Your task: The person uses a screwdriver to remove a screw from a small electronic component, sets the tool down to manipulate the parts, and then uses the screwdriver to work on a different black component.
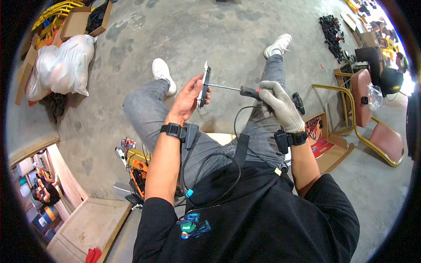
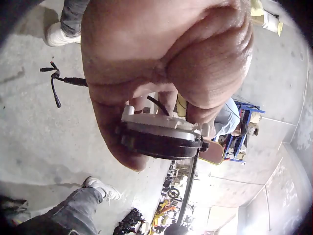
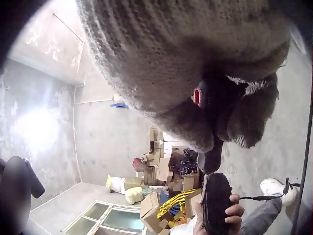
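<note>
My bare left hand [image 1: 186, 101] pinches a flat housing, black on one face and white on the other [image 1: 203, 90], in front of my body. The left wrist view shows the housing [image 2: 164, 139] with a rounded edge and small white posts; a short black wire [image 2: 157, 105] shows behind it. My right hand [image 1: 280, 105], in a knitted white glove, grips the black and red handle of a screwdriver [image 1: 250, 92]. Its long metal shaft [image 1: 226, 87] points left, its tip right at the housing's black face. In the right wrist view, gloved fingers [image 3: 252, 117] wrap the handle.
A chair with a gold frame [image 1: 366, 101] stands at the right, near an open cardboard box [image 1: 335, 151]. At the far left lie white plastic bags [image 1: 72, 65]. A black cable [image 1: 239, 164] loops across my lap. Orange tools [image 1: 139, 173] sit by my left side.
</note>
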`<state>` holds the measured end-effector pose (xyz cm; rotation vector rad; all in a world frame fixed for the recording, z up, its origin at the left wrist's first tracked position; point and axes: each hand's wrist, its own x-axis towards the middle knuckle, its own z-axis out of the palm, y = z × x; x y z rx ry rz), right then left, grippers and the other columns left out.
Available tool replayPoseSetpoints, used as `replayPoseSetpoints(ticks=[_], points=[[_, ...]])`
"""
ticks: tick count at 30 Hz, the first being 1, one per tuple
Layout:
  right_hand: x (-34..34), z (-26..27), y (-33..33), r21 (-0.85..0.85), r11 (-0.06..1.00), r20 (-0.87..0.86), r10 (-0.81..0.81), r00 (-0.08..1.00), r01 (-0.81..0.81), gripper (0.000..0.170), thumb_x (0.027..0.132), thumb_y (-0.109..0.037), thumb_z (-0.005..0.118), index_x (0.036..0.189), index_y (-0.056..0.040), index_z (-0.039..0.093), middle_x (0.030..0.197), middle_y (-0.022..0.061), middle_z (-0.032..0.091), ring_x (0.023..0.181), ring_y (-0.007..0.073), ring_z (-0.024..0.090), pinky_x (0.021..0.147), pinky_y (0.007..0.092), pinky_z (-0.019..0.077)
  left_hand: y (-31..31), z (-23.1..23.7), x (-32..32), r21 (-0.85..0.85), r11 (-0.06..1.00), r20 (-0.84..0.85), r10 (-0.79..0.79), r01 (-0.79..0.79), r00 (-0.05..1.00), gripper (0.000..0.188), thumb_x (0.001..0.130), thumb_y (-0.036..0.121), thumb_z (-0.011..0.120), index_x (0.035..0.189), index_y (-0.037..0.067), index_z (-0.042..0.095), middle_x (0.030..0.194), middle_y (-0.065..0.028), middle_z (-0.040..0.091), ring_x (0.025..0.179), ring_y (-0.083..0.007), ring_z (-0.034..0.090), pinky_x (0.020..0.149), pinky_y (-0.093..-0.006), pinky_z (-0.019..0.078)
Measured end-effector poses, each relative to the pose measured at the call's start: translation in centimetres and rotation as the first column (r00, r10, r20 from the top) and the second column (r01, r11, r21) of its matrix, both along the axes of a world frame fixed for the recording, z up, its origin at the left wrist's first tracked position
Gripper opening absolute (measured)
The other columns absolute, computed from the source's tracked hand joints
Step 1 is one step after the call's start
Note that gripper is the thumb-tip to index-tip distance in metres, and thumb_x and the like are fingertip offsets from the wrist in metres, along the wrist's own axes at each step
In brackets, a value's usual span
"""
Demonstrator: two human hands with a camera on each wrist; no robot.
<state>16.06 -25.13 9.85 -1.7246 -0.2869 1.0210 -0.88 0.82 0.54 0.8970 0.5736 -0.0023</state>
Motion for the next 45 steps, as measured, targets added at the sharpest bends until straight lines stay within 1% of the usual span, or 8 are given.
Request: replayPoseSetpoints(ticks=[5, 8, 14, 20, 29, 32, 41, 45], points=[[-0.3, -0.7, -0.2, 0.0, 1.0, -0.074, -0.031, 0.997, 0.031, 0.059, 0.091, -0.022, 0.069, 0.136, 0.0068, 0.046, 0.092, 0.0087, 0.061, 0.071, 0.0125, 0.061, 0.063, 0.0272, 0.0509, -0.1, 0.1, 0.0, 0.002, 1.0, -0.008, -0.005, 0.005, 1.0, 0.069, 0.097, 0.045, 0.064, 0.152, 0.009, 0.043, 0.104, -0.0089, 0.068, 0.085, -0.0166, 0.067, 0.072, -0.0301, 0.0583], [-0.5, -0.9, -0.2, 0.046, 0.999, 0.1, 0.011, 0.995, -0.015, 0.057, 0.093, -0.024, 0.068, 0.135, 0.0076, 0.047, 0.09, 0.0082, 0.062, 0.069, 0.0123, 0.06, 0.06, 0.0269, 0.0497, 0.0, -0.1, 0.0, 0.001, 1.0, -0.002, 0.001, -0.001, 1.0, 0.068, 0.097, 0.045, 0.064, 0.152, 0.01, 0.043, 0.104, -0.0093, 0.068, 0.085, -0.0166, 0.067, 0.072, -0.0302, 0.0585], [0.1, 0.3, 0.1, -0.024, 1.0, -0.101, -0.012, 0.995, 0.009, 0.055, 0.091, -0.02, 0.069, 0.134, 0.0067, 0.048, 0.09, 0.0091, 0.062, 0.069, 0.0123, 0.06, 0.062, 0.0271, 0.0504, 0.0, 0.0, 0.1, -0.002, 1.0, -0.002, -0.006, 0.006, 1.0, 0.067, 0.098, 0.044, 0.064, 0.152, 0.01, 0.043, 0.103, -0.0097, 0.068, 0.084, -0.0166, 0.068, 0.071, -0.03, 0.0588], [-0.6, -0.4, -0.1, 0.02, 1.0, 0.096, -0.01, 0.995, 0.008, 0.05, 0.096, -0.023, 0.066, 0.132, 0.006, 0.05, 0.089, 0.0074, 0.062, 0.068, 0.0106, 0.059, 0.058, 0.0252, 0.0482, -0.1, 0.0, 0.1, 0.003, 1.0, -0.015, 0.0, 0.0, 1.0, 0.067, 0.097, 0.044, 0.065, 0.151, 0.009, 0.044, 0.103, -0.0099, 0.069, 0.083, -0.0167, 0.068, 0.07, -0.0298, 0.0591], [-0.4, -0.5, -0.1, 0.021, 0.998, -0.066, -0.061, 0.996, 0.062, 0.053, 0.093, -0.024, 0.068, 0.133, 0.0053, 0.051, 0.088, 0.0069, 0.061, 0.068, 0.0109, 0.059, 0.06, 0.0259, 0.0491, -0.1, 0.1, 0.2, -0.002, 1.0, -0.016, -0.001, 0.001, 1.0, 0.066, 0.098, 0.042, 0.065, 0.151, 0.009, 0.044, 0.103, -0.01, 0.068, 0.083, -0.0166, 0.068, 0.07, -0.0302, 0.059], [-0.4, -0.8, -0.4, 0.053, 0.998, 0.081, -0.017, 0.997, 0.013, 0.051, 0.094, -0.024, 0.068, 0.134, 0.0049, 0.05, 0.088, 0.0067, 0.061, 0.067, 0.0103, 0.059, 0.058, 0.0247, 0.0485, -0.1, -0.1, 0.2, -0.014, 1.0, -0.006, -0.005, 0.005, 1.0, 0.064, 0.099, 0.041, 0.064, 0.151, 0.009, 0.044, 0.103, -0.0098, 0.068, 0.083, -0.0167, 0.068, 0.07, -0.0302, 0.0589], [-0.2, 0.1, 0.2, -0.014, 0.999, -0.052, -0.049, 0.997, 0.048, 0.039, 0.098, -0.03, 0.063, 0.119, 0.0022, 0.061, 0.089, 0.0045, 0.063, 0.066, 0.0082, 0.059, 0.057, 0.0236, 0.0492, -0.1, -0.3, 0.3, 0.017, 1.0, -0.007, -0.024, 0.025, 1.0, 0.065, 0.1, 0.043, 0.062, 0.151, 0.008, 0.043, 0.102, -0.0098, 0.068, 0.084, -0.017, 0.067, 0.072, -0.0306, 0.0587], [-0.3, 0.7, 0.7, -0.02, 0.999, -0.05, -0.044, 0.998, 0.043, 0.036, 0.1, -0.031, 0.061, 0.116, 0.0009, 0.062, 0.088, 0.0034, 0.063, 0.065, 0.0073, 0.058, 0.056, 0.023, 0.0489, -0.1, -0.4, 0.3, -0.001, 1.0, 0.018, -0.023, 0.023, 1.0, 0.06, 0.106, 0.04, 0.052, 0.153, 0.005, 0.04, 0.106, -0.0123, 0.069, 0.088, -0.0187, 0.068, 0.077, -0.0321, 0.0586]])
